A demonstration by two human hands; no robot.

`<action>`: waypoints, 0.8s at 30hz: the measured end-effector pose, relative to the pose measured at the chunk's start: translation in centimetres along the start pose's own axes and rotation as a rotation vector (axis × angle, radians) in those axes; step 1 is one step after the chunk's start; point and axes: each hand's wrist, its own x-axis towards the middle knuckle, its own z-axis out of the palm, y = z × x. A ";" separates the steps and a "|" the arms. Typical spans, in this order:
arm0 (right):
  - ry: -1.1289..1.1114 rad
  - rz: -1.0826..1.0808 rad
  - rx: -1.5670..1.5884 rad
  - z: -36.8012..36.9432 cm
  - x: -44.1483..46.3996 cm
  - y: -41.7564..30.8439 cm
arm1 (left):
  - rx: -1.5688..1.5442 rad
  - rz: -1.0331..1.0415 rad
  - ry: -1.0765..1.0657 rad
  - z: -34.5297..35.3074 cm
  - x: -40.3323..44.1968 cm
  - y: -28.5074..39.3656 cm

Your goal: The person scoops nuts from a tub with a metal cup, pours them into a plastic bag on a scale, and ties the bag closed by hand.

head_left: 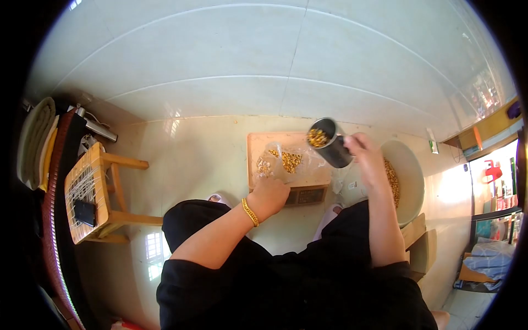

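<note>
My right hand (362, 149) is closed round the handle of a dark mug (336, 154), tilted with its mouth toward the left. Golden-brown kernel-like pieces (317, 137) lie in the mug; their exact kind is too small to tell. Below and left of it, a clear plastic bag (283, 171) with similar pieces rests on the platform of an orange-pink scale (316, 175). My left hand (269, 196), with a gold bracelet at the wrist, is closed at the bag's near left edge. Its fingertips are partly hidden.
On my right stands a large pale tub (411, 176) holding more of the pieces, with clear plastic (351, 184) beside it. Cardboard (423, 250) lies nearer me. At left is a wooden stool (110, 217) with a dark phone-like object (84, 212). A tiled wall (220, 60) rises ahead.
</note>
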 end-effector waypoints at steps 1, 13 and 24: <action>0.056 -0.021 0.049 -1.2 -0.5 -0.3 | 0.003 -0.001 -0.002 -0.2 0.0 0.1; 0.578 0.200 -0.370 -16.1 -6.5 16.1 | 0.016 0.003 -0.061 -1.6 0.2 0.7; -0.312 0.368 -0.807 -17.3 -6.8 23.8 | 0.018 0.001 -0.130 -1.5 0.6 0.4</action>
